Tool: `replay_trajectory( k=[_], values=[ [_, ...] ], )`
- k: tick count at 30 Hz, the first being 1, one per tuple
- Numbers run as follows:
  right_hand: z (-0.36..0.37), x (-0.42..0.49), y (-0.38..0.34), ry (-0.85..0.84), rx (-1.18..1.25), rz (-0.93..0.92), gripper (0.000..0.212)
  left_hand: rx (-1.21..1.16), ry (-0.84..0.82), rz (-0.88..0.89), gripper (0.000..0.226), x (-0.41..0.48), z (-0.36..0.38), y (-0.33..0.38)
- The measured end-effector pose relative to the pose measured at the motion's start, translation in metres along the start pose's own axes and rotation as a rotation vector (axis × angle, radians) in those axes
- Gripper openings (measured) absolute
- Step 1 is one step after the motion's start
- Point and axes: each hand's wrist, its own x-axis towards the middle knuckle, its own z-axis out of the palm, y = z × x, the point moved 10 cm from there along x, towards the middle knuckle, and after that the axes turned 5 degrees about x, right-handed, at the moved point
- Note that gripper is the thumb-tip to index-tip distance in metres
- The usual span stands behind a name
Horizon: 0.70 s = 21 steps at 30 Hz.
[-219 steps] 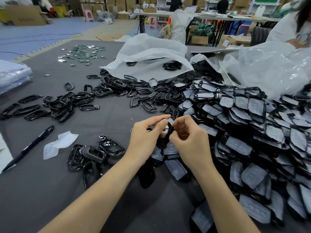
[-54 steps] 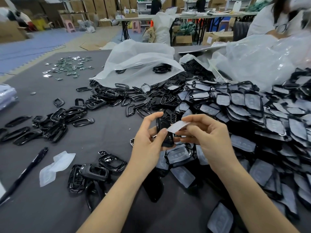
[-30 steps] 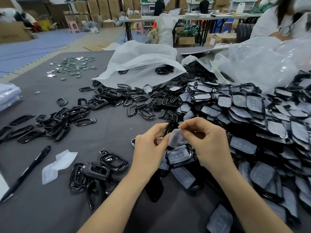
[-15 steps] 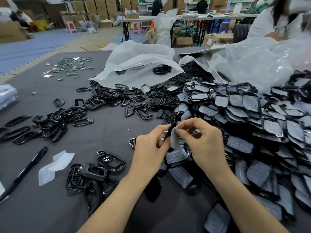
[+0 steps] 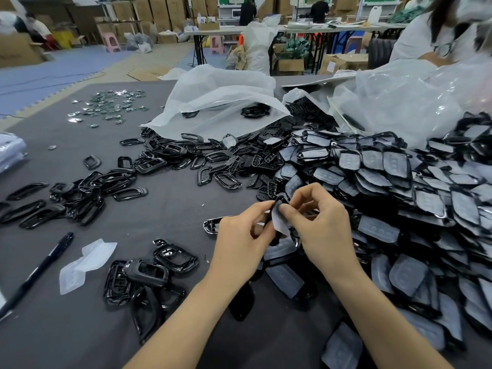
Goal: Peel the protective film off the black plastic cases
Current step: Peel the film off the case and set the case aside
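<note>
While the left hand is gripping the likely stiff case edgewise, the right hand is pinching flimsy film hanging just below its fingers.

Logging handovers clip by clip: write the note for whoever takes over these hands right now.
Left-hand grip: holds a black case edge-on above the table.
Right-hand grip: pinches the film against that case; I cannot tell whether it is fully off.
Done: a few bare cases lie front left, beside discarded film.
Left: finish this peel, then work through the big pile of filmed cases on the right.
</note>
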Motion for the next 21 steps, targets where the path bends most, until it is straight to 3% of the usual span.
replay_trajectory(
  k=[5,8,14,21],
  values=[
    [0.007,0.002,0.02,-0.09,0.295,0.244,0.021,-0.122,-0.119,-0.085,0.024,-0.001,0.011,-0.007],
    [0.01,0.002,0.024,-0.163,0.293,0.304,0.021,-0.199,-0.178,-0.162,0.026,-0.001,0.015,-0.015],
    [0.006,0.006,0.021,-0.17,0.211,0.243,0.021,-0.547,-0.246,-0.243,0.027,-0.005,0.018,-0.006],
    [0.009,0.006,0.02,-0.195,0.246,0.219,0.014,-0.442,-0.161,-0.238,0.022,0.0,0.011,-0.015]
  ],
)
